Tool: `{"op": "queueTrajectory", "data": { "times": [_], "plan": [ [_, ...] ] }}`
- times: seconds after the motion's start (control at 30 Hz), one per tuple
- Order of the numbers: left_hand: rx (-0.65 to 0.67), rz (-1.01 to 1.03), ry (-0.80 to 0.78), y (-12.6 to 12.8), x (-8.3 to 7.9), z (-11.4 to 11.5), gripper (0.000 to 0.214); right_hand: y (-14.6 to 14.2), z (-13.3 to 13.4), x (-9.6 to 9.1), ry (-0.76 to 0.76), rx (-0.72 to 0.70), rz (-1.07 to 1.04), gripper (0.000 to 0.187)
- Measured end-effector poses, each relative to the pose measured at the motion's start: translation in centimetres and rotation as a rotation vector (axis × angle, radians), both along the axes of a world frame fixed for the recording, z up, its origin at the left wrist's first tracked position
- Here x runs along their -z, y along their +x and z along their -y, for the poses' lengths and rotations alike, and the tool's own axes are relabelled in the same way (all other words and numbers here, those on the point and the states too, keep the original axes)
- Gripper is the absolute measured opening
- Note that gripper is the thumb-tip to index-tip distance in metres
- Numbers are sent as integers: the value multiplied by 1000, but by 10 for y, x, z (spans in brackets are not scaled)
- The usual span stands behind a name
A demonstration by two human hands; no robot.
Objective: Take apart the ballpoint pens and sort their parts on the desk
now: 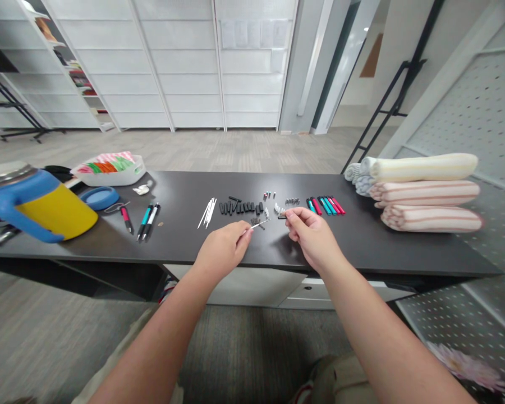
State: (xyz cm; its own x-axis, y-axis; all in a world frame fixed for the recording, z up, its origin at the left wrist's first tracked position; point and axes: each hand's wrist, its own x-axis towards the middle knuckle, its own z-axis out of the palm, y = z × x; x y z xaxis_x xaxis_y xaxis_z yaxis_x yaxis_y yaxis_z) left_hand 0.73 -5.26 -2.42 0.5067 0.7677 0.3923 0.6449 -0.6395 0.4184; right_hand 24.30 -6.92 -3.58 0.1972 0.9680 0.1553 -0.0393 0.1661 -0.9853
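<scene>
My left hand (224,248) pinches a thin white pen refill (260,224), its tip pointing right above the dark table. Facing it, my right hand (313,235) is closed at the fingertips on a small dark piece (281,217), too small to name surely. White refills (207,213) lie left of my hands, beside several black pen grips and short tubes (235,206). Small springs (256,221), white clear bits (278,207) and metallic tips (292,201) are scattered between and beyond the hands. Teal and red pen barrels (326,205) lie just right of my right hand.
Pens (148,221) and a red pen (126,219) lie left on the table (185,241). Further left are a yellow-blue jug (54,207), a blue lid (100,197) and a white basket (113,178) of colourful packets. Rolled towels (425,191) are stacked at right.
</scene>
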Motion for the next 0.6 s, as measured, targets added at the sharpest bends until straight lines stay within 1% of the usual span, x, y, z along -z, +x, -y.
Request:
{"op": "queueTrajectory", "data": {
  "times": [0.07, 0.13, 0.2, 0.27, 0.3, 0.37, 0.47, 0.6],
  "plan": [
    [-18, 120, -66, -3, -1, -3, 27, 0, 1, 1, -2, 23, 114, 37],
    [-66, 295, -174, -7, -2, -9, 28, -2, 4, 0, 15, 48, 327, 34],
    [-96, 535, -319, -10, -2, -15, 28, -10, 8, -3, 90, 62, 584, 28],
    [-95, 799, -458, -13, -2, -21, 27, -24, 11, -6, 196, 37, 777, 21],
    [-93, 919, -509, -13, -2, -23, 26, -32, 11, -8, 233, 3, 826, 18],
    [-98, 1103, -567, -15, -3, -26, 24, -53, 10, -9, 253, -59, 871, 15],
    [-97, 1250, -608, -18, -5, -26, 23, -85, 3, -10, 252, -106, 1003, 11],
    [-88, 1302, -640, -25, -6, -22, 25, -117, -7, -10, 217, -112, 1232, 13]
  ]
}}
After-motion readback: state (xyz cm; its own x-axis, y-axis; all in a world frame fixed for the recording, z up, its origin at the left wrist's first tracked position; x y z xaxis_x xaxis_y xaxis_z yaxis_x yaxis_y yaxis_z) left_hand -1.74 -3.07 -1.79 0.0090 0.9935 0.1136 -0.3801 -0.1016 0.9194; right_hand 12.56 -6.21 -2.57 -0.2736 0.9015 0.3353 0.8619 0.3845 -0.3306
